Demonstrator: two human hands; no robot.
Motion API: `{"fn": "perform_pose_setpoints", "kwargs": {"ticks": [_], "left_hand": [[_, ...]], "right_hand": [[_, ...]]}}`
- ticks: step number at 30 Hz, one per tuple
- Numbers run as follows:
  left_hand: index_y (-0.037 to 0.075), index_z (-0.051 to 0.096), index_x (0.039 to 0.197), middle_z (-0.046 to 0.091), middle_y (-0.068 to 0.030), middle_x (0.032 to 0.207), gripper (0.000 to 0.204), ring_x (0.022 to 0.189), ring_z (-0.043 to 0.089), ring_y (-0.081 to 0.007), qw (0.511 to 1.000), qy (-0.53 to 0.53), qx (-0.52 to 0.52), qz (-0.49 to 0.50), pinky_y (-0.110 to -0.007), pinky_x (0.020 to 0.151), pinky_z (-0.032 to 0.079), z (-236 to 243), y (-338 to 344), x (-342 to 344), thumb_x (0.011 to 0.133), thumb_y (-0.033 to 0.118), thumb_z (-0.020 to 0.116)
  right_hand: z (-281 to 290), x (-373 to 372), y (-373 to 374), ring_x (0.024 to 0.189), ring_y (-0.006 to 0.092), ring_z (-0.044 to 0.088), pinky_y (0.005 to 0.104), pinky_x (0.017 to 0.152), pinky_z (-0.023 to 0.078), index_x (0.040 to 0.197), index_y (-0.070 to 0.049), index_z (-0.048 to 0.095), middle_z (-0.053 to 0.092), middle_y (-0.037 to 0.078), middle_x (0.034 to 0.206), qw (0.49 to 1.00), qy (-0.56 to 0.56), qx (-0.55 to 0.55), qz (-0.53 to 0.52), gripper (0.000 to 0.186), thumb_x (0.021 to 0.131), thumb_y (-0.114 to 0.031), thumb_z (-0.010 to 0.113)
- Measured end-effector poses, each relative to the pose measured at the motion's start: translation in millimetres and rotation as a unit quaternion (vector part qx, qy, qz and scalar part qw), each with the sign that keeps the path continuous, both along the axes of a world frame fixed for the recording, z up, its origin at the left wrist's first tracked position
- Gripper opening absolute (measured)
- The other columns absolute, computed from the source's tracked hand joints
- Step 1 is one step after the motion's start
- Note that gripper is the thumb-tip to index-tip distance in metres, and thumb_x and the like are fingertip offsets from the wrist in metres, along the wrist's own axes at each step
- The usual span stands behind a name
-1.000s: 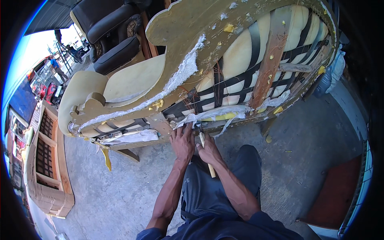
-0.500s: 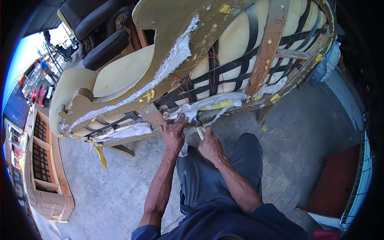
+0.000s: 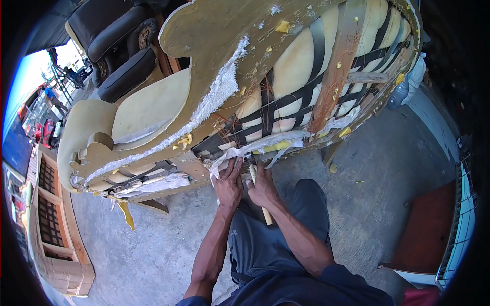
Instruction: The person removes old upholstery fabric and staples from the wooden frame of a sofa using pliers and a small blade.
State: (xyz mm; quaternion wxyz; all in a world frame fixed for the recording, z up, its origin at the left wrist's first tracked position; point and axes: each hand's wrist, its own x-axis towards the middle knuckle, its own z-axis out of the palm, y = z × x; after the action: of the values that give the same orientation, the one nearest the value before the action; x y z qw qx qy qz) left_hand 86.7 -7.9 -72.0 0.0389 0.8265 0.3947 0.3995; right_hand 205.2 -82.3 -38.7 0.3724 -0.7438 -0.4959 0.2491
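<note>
I see an upturned sofa frame [image 3: 178, 38] in worn olive paint, with black webbing [image 3: 316, 66] over pale padding and torn white fabric [image 3: 278, 137] along its lower rail. My left hand [image 3: 229, 184] is on that fabric at the rail, fingers closed against it. Just right of it, my right hand [image 3: 263, 188] grips a hand tool [image 3: 266, 215] with a pale handle; its dark metal tip reaches the rail beside the fabric, its exact end hard to make out.
Dark padded seating [image 3: 122, 71] stands behind the sofa. A wooden lattice frame [image 3: 71, 239] is at left, a reddish-brown board [image 3: 423, 229] at lower right. My knee [image 3: 311, 204] is below the rail on concrete [image 3: 132, 255]. A distant person [image 3: 51, 94] is at upper left.
The view has shifted, moving the sofa leftward in the picture. Since half a second ago both hands appear lower, and my left hand is slightly farther right along the rail, closer to the tool.
</note>
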Motion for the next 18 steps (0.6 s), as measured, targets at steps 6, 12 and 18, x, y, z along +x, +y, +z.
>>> {"fn": "perform_pose_setpoints", "kwargs": {"ticks": [6, 12, 18], "left_hand": [[0.026, 0.061, 0.139, 0.062, -0.0032, 0.141, 0.06, 0.11, 0.068, -0.0195, 1.0, 0.004, 0.005, 0.003, -0.046, 0.097, 0.039, 4.9, 2.5, 2.1, 0.083, 0.004, 0.062], [0.024, 0.064, 0.135, 0.063, -0.0012, 0.139, 0.056, 0.107, 0.069, -0.019, 1.0, 0.021, -0.014, -0.004, -0.042, 0.088, 0.044, 12.6, 1.4, -10.7, 0.083, 0.003, 0.062], [0.025, 0.058, 0.142, 0.062, -0.0034, 0.139, 0.062, 0.109, 0.069, -0.0267, 0.995, -0.026, -0.099, 0.009, -0.044, 0.098, 0.052, 24.8, -12.8, 12.5, 0.083, 0.005, 0.062]], "right_hand": [[24.1, -20.2, 4.2, 0.12, 0.0532, 0.05, 0.0544, 0.101, 0.043, 0.149, 0.008, 0.017, 0.042, 0.039, 0.13, 0.999, -0.018, -0.032, -0.025, 0.076, 0.094, -0.017, 0.062], [-5.9, 23.1, -34.6, 0.092, 0.056, 0.063, 0.0595, 0.08, 0.05, 0.114, 0.005, 0.037, 0.061, 0.039, 0.1, 0.996, -0.056, 0.061, 0.025, 0.035, 0.092, -0.009, 0.06], [-5.8, 17.6, -26.7, 0.116, 0.0516, 0.055, 0.0517, 0.1, 0.046, 0.137, 0.005, 0.035, 0.055, 0.036, 0.122, 0.998, 0.058, -0.012, 0.033, 0.055, 0.091, -0.01, 0.062]]}}
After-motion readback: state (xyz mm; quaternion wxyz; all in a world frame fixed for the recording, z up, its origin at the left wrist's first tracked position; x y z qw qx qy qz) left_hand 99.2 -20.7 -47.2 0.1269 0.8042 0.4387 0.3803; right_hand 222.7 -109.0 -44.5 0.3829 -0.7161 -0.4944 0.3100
